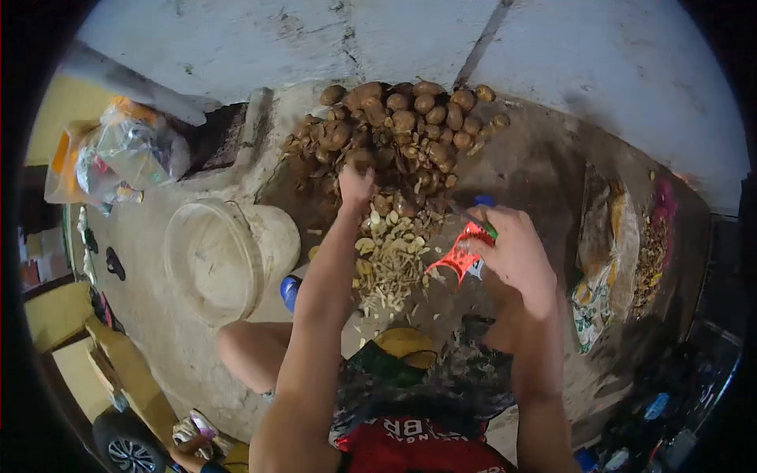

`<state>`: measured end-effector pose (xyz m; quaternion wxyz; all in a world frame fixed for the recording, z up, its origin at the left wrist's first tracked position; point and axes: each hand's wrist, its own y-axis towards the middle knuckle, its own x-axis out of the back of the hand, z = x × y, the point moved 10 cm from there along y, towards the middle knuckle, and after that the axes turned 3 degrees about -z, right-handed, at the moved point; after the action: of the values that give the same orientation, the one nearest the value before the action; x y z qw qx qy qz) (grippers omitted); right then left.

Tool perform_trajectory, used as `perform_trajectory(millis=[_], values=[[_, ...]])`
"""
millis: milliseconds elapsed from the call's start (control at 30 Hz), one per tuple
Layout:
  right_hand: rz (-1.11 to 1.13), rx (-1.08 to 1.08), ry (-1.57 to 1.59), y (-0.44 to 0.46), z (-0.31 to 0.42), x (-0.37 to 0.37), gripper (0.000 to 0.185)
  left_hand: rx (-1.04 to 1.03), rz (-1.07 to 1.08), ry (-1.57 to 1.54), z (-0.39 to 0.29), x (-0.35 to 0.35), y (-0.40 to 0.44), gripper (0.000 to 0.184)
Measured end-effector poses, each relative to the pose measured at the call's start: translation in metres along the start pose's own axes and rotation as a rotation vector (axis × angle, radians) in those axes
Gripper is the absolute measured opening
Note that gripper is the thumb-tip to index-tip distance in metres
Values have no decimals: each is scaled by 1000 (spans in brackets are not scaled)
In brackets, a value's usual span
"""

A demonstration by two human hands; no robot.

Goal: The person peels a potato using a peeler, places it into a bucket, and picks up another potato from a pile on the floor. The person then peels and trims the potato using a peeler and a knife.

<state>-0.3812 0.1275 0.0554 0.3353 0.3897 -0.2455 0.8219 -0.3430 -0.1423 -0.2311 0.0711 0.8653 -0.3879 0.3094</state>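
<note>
A heap of brown potatoes (404, 121) lies on the floor against the wall. My left hand (357, 186) reaches into its near side, with its fingers closed round a brown potato (360, 161). To the right, my right hand (505, 240) is closed on a small knife (482, 225) with a green handle, its blade pointing toward the heap. Just below that hand is a bright red-orange perforated object (459, 256). Pale peelings and cut pieces (393, 264) are spread on the floor between my arms.
A whitish bucket (277, 236) lies left of my left arm, its wide mouth facing left. Plastic bags (134, 150) sit at the upper left. On the right is an opened sack (603, 260) beside scraps. A wheel (130, 445) and another person's hand (188, 455) are at the lower left.
</note>
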Motion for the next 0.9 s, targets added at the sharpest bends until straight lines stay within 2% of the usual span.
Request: perform_trajectory(millis=[133,200,233,300,333,467,533,567,633,667,700,767,800,867,900], values=[[85,-75,43,7,-16,-4,39,-38,-90,-126,-35,-26,71,33],[108,-93,32,10,-23,-5,38,8,-33,-32,-37,-46,102,45],[128,-104,24,12,-26,-6,37,9,-29,-38,-34,-61,117,45],[134,-134,3,16,-32,-6,36,205,-219,70,-14,-64,134,60],[141,-161,-10,17,-35,-6,34,224,-194,28,-13,-71,139,71],[174,-149,-53,27,-30,-1,36,267,-232,2,-4,-81,152,72],[200,-130,-47,28,-29,-4,39,428,-121,-52,8,-90,152,71],[200,-133,-50,30,-29,-4,39,429,-118,-55,6,-90,153,71],[193,-106,-3,31,-24,-5,41,548,-174,-261,30,-96,149,68],[195,-105,0,31,-23,-6,41,405,-195,-374,26,-94,152,63],[210,-120,-17,31,-23,-8,40,402,-199,-374,37,-97,153,63],[223,-131,-35,31,-22,-10,40,381,-136,-783,47,-113,156,55],[211,-124,-38,30,-20,-10,39,380,-138,-786,45,-105,154,55],[200,-113,-41,27,-16,-10,39,467,14,-1080,39,-108,141,50],[199,-135,-54,25,-16,-11,38,465,11,-1077,27,-93,130,50]])
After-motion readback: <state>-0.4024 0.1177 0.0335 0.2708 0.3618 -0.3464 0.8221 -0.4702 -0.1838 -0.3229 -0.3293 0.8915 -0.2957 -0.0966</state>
